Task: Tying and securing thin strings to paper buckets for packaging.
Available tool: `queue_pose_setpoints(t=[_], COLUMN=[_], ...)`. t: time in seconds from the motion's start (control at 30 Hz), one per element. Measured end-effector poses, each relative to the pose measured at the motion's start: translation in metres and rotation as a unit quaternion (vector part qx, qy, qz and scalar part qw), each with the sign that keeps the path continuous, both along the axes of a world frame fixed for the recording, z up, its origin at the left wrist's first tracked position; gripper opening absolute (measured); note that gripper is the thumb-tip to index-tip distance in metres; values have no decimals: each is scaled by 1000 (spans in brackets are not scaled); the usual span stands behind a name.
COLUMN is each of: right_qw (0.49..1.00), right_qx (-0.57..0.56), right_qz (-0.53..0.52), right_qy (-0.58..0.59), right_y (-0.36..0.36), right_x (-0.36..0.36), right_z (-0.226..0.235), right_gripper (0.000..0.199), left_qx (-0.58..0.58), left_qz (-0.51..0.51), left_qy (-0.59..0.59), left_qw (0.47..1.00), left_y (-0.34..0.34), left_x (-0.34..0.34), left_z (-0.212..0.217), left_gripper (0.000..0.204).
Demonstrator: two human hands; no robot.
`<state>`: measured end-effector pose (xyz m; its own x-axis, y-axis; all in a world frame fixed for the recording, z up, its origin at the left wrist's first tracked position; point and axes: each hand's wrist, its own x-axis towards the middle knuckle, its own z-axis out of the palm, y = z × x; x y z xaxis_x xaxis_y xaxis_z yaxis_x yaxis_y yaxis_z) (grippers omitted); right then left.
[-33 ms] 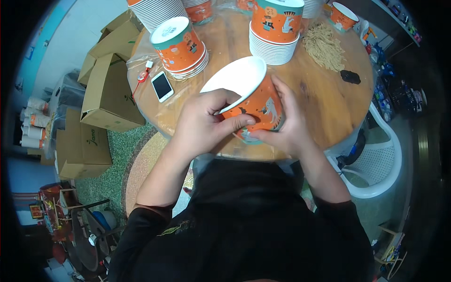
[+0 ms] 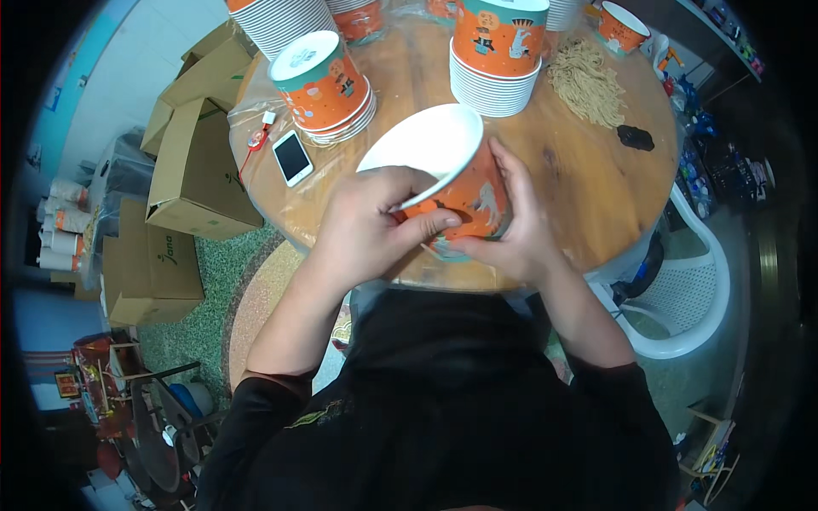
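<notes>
Between my hands, above the near edge of the round wooden table [image 2: 588, 217], I hold an orange paper bucket [image 2: 477, 198] with a white inside and a green base band. It is tilted, its mouth toward the far left. My left hand [image 2: 383, 209] grips the near-left rim, fingers inside and thumb on the outer wall. My right hand [image 2: 518, 226] wraps the right side near the base, its thumb underneath. Beyond it stand upside-down stacks of similar buckets: one at the left [image 2: 328, 94], a taller one ahead [image 2: 498, 55].
A white phone [image 2: 293, 158] and a red cable [image 2: 256, 143] lie on the table's left side. At the right are a bundle of tan strings [image 2: 588, 81], a dark flat piece [image 2: 636, 138] and a small bucket [image 2: 622, 30]. Cardboard boxes [image 2: 200, 175] stand left, a white plastic chair [image 2: 682, 294] right.
The bucket has shifted very slightly left and tilted a little in my hands. Both hands keep their hold.
</notes>
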<state>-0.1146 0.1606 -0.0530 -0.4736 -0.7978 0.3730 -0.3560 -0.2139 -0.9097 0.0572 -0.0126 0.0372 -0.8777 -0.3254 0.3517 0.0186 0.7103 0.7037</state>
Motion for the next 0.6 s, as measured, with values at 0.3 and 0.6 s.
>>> queue_pose_setpoints(t=[0.3,0.6], right_qw=[972,852], right_qx=[85,279], right_qz=[-98,-371], right_qy=[196,243], right_y=[22,37], right_x=[-64,-273], right_z=[-30,-42], right_gripper=[60,18], left_qx=[-241,-301], left_qz=[-110,-60], left_qy=[-4,11], left_qw=[964,952], left_y=[-1,-2], left_x=[-21,-31], left_z=[-26,-46], left_gripper=[22,36])
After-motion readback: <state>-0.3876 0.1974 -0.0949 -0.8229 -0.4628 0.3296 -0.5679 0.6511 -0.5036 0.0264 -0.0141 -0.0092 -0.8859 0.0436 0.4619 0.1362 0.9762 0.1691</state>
